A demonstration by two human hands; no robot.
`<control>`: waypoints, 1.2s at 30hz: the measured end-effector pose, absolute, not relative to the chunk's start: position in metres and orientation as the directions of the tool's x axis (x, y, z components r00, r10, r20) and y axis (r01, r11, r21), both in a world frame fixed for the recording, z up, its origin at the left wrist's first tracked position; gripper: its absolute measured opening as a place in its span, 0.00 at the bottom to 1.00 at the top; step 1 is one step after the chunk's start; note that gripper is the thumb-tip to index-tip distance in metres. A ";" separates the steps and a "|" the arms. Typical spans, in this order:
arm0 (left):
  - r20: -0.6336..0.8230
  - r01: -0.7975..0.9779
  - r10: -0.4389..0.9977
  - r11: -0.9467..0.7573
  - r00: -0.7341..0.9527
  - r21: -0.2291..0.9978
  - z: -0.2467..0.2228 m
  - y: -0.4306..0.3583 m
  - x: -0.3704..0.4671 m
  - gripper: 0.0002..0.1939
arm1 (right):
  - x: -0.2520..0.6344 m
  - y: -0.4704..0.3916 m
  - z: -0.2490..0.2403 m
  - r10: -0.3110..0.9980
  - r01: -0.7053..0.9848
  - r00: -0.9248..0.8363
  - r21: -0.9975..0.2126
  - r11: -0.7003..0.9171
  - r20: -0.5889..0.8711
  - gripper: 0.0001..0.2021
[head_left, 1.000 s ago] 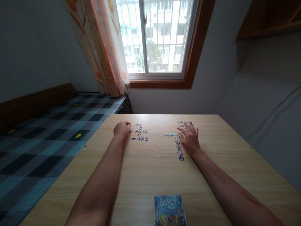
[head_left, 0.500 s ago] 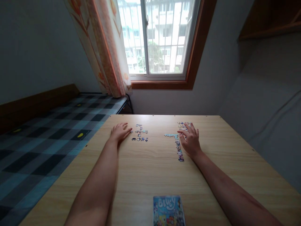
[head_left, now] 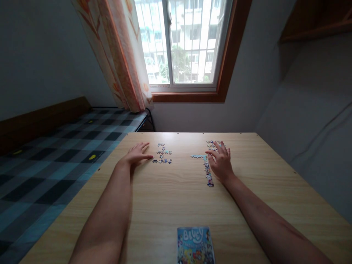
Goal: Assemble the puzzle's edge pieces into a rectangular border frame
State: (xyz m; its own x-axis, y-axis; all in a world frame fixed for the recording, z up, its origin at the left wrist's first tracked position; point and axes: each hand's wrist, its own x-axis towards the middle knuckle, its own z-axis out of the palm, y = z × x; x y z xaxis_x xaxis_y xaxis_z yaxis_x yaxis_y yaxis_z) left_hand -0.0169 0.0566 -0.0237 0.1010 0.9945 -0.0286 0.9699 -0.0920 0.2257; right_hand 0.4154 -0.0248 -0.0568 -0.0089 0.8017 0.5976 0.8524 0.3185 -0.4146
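Note:
My left hand (head_left: 136,153) rests on the table with its fingers spread, just left of a group of loose jigsaw pieces (head_left: 166,161). Its thumb lies close to a dark piece (head_left: 155,161). Over the corner of a joined L-shaped strip of jigsaw pieces (head_left: 208,171) is my right hand (head_left: 220,159), fingers apart and slightly bent, with nothing visible in them. Its fingertips partly cover another cluster of pieces (head_left: 210,144) at the back. A light blue row (head_left: 197,156) runs left from the strip's top.
A blue box marked "Bluey" (head_left: 195,245) lies at the table's near edge. The wooden table (head_left: 165,198) reaches toward the wall under a barred window (head_left: 189,47). On the left stand a bed with a checked cover (head_left: 55,161) and a patterned curtain (head_left: 118,55).
My left hand has shifted slightly left, its thumb now lower, nearer the dark piece. My right hand stays about where it was over the strip. The view has tilted a little.

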 end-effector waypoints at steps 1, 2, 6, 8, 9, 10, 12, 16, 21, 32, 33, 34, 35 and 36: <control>-0.017 0.972 0.995 -0.092 0.098 0.218 -0.025 0.056 -0.015 0.49 | 0.415 -0.025 -0.057 0.802 0.854 -0.007 -0.414 0.316 0.598 0.13; 0.001 0.972 0.995 -0.095 0.097 0.215 -0.026 0.057 -0.012 0.49 | 0.415 -0.025 -0.057 0.802 0.855 -0.005 -0.414 0.313 0.597 0.13; 0.109 0.950 0.987 -0.141 0.114 0.280 -0.031 0.061 -0.006 0.46 | 0.416 -0.024 -0.058 0.802 0.856 -0.005 -0.412 0.311 0.597 0.13; 0.193 0.907 0.974 -0.183 0.116 0.380 -0.035 0.064 -0.005 0.42 | 0.416 -0.023 -0.059 0.802 0.857 -0.010 -0.409 0.315 0.598 0.13; 0.243 0.874 0.964 -0.205 0.104 0.440 -0.037 0.065 -0.005 0.41 | 0.416 -0.023 -0.059 0.801 0.856 -0.011 -0.408 0.317 0.599 0.13; 0.292 0.840 0.953 -0.225 0.083 0.494 -0.038 0.066 -0.006 0.39 | 0.416 -0.023 -0.060 0.801 0.856 -0.012 -0.408 0.318 0.599 0.13; 0.360 0.790 0.933 -0.239 0.025 0.564 -0.040 0.067 -0.007 0.35 | 0.416 -0.023 -0.060 0.801 0.855 -0.013 -0.409 0.319 0.599 0.13; 0.450 0.807 0.892 -0.232 -0.046 0.543 -0.032 0.065 0.000 0.27 | 0.415 -0.023 -0.058 0.805 0.857 -0.020 -0.405 0.319 0.593 0.13; 0.493 0.886 0.845 -0.376 0.207 0.272 -0.011 0.063 0.035 0.15 | 0.413 -0.025 -0.055 0.809 0.859 -0.021 -0.403 0.315 0.588 0.13; 0.204 0.945 0.933 -0.318 0.296 0.082 -0.019 0.051 0.084 0.13 | 0.413 -0.027 -0.052 0.827 0.854 -0.036 -0.413 0.317 0.561 0.12; 0.204 0.945 0.935 -0.314 0.291 0.088 -0.020 0.051 0.085 0.13 | 0.413 -0.027 -0.052 0.828 0.853 -0.037 -0.414 0.318 0.559 0.12; 0.209 0.945 0.934 -0.313 0.288 0.096 -0.019 0.052 0.085 0.13 | 0.412 -0.027 -0.051 0.829 0.852 -0.038 -0.416 0.319 0.558 0.12; 0.215 0.943 0.932 -0.318 0.290 0.104 -0.019 0.053 0.085 0.12 | 0.412 -0.027 -0.051 0.831 0.851 -0.039 -0.417 0.318 0.555 0.12; 0.220 0.939 0.929 -0.326 0.297 0.110 -0.019 0.054 0.084 0.12 | 0.412 -0.027 -0.050 0.832 0.851 -0.038 -0.418 0.317 0.553 0.12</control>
State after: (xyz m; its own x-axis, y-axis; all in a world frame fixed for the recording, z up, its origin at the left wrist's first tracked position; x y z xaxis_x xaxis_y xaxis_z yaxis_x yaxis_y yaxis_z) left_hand 0.0844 0.0535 -0.0187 0.2969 0.9293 0.2195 0.9390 -0.3260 0.1098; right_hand 0.4117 -0.0275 -0.0501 -0.0382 0.8320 0.5534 0.8515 0.3170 -0.4178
